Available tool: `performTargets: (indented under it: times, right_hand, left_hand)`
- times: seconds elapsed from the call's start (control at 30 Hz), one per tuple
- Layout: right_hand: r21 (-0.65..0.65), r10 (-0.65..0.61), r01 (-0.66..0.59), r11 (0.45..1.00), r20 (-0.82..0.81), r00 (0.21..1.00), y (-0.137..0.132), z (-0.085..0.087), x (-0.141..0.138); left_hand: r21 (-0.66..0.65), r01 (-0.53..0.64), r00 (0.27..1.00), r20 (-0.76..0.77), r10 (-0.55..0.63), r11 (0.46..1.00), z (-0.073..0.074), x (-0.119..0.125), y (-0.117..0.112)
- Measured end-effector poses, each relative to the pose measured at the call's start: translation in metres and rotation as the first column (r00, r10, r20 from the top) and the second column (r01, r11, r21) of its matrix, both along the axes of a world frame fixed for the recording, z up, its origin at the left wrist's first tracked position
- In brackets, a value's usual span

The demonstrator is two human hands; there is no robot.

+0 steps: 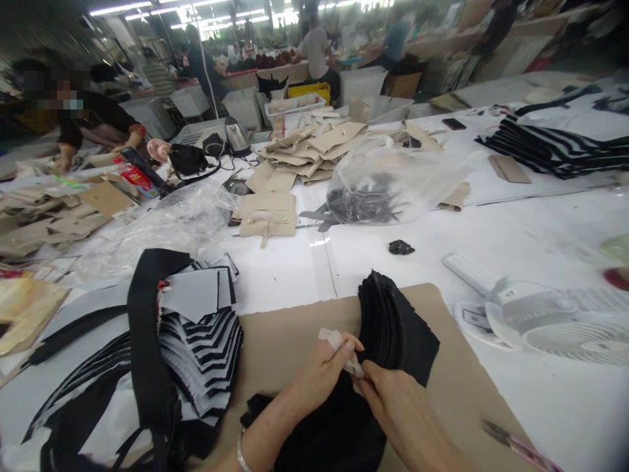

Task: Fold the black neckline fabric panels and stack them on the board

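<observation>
My left hand, with a bracelet at the wrist, is closed on a crumpled strip of whitish cloth or tissue. The same strip runs across to my right hand, whose thumb and fingers pinch its other end. Both hands are over a fanned stack of black fabric pieces, which lies on a brown board. My wrists and hands cover part of the stack. Left of the board is a large pile of black and light grey cut pieces, with a wide black strap draped over it.
Pink-handled snips lie at the lower right. A white fan rests on the table at right, near a small black scrap. Beyond are a clear plastic bag, beige pieces and a kettle. A co-worker works at the far left.
</observation>
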State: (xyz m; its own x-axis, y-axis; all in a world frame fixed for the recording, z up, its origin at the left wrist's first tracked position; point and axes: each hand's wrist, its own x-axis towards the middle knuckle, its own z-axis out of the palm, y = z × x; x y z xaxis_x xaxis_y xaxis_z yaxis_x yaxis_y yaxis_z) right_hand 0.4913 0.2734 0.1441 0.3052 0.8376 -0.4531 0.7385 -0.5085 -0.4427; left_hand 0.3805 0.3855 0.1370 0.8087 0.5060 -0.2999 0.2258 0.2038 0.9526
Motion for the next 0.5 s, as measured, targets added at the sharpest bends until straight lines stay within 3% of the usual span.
performTargets:
  times: [0.07, 0.17, 0.27, 0.37, 0.5]
  right_hand:
    - [0.049, 0.069, -0.083, 0.995, 0.237, 0.969, 0.001, 0.002, 0.006]
    - [0.11, 0.064, -0.107, 0.988, 0.337, 0.939, 0.001, -0.004, 0.011]
    - [0.165, 0.033, -0.07, 0.984, 0.218, 0.975, 0.001, -0.014, 0.015]
    - [0.233, 0.052, -0.045, 0.971, -0.021, 0.998, 0.002, -0.018, 0.019]
    - [0.259, 0.073, -0.02, 0.966, -0.195, 0.978, 0.001, -0.007, 0.024]
  left_hand:
    - [0.002, 0.011, 0.999, 0.035, -0.011, 1.0, 0.005, -0.002, 0.002]
    - [-0.045, 0.044, 0.997, 0.069, -0.041, 0.998, 0.006, -0.003, 0.002]
    - [-0.065, 0.035, 0.996, 0.088, -0.029, 0.997, 0.004, -0.004, -0.001]
    - [-0.022, 0.027, 0.997, 0.071, -0.025, 0.999, 0.002, -0.006, -0.003]
    - [0.284, 0.095, 0.995, -0.055, -0.083, 0.954, 0.0, -0.012, -0.002]
